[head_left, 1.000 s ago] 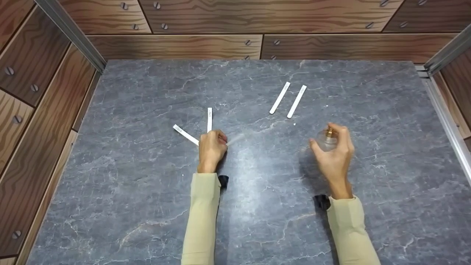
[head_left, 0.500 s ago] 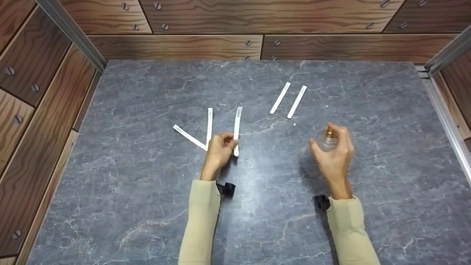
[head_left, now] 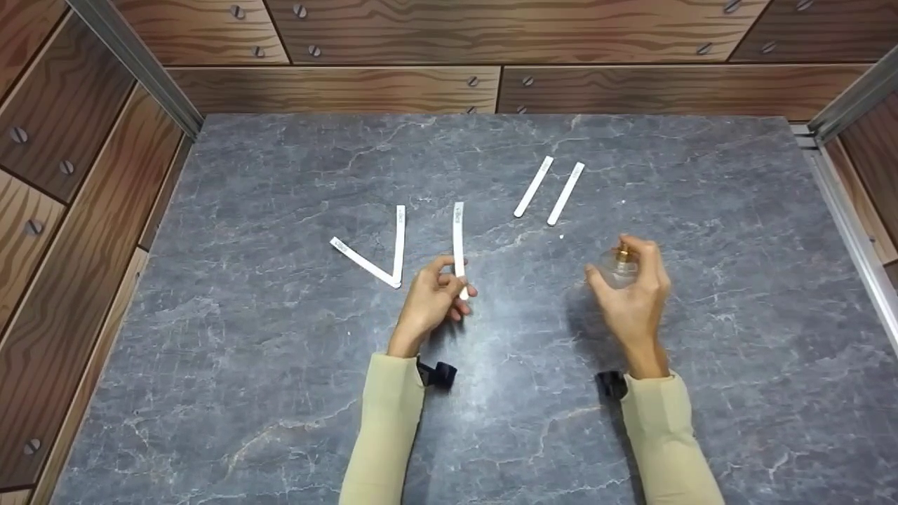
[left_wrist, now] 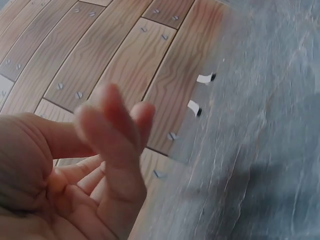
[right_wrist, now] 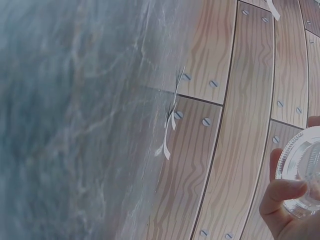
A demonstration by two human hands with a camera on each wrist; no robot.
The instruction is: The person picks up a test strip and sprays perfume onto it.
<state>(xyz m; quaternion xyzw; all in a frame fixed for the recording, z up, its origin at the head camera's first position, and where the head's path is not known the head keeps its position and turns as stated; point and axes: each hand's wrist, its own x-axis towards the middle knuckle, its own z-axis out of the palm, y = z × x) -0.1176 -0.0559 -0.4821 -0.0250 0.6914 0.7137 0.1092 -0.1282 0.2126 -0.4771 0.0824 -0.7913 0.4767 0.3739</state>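
My left hand (head_left: 428,298) pinches a white perfume test strip (head_left: 458,235) near its lower end, the printed end pointing away from me. The left wrist view shows that hand (left_wrist: 117,170) with its fingers bent, the strip hidden there. On the right, my other hand (head_left: 637,301) grips a clear glass perfume bottle (head_left: 620,277), its index finger on the gold sprayer (head_left: 622,252). In the right wrist view the round ribbed glass of the bottle (right_wrist: 295,162) shows above the thumb. The bottle appears raised off the table, its shadow lying below.
Two test strips, a slanted one (head_left: 361,259) and an upright one (head_left: 400,242), meet in a V left of my left hand. Two more, a left strip (head_left: 534,186) and a right strip (head_left: 565,193), lie side by side farther back. Wood-patterned panels (head_left: 393,88) border the marbled table (head_left: 280,393).
The left hand has lifted a strip from beside the V, moved right and turned palm upward, shifting its grip toward the strip's lower end. The right hand and bottle have barely shifted.
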